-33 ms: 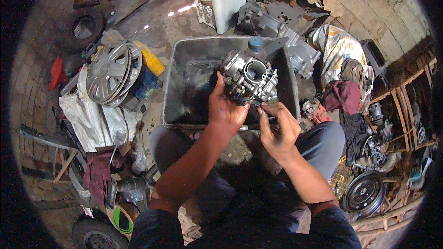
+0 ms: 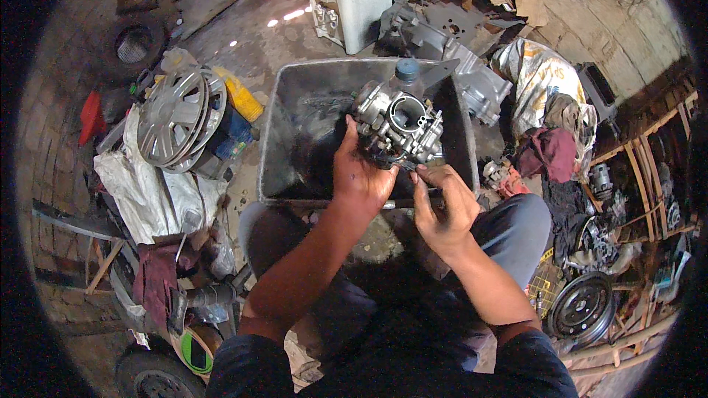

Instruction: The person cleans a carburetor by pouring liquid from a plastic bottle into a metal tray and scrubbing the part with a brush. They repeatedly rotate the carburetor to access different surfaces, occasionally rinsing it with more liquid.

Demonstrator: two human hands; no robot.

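Left hand (image 2: 359, 177) grips the metal engine part (image 2: 404, 131) from its left; right hand (image 2: 450, 203) slants up below, thumb and forefinger close, on what I can't tell.

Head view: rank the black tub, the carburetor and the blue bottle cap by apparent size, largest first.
1. Black tub
2. Carburetor
3. Blue bottle cap

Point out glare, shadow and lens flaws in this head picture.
Head view: bright patches wash out on the grey floor, and glints speckle the silver metal carburetor; head view: deep shadow darkens the inside of the black rectangular tub; head view: the fisheye blackens all four corners.
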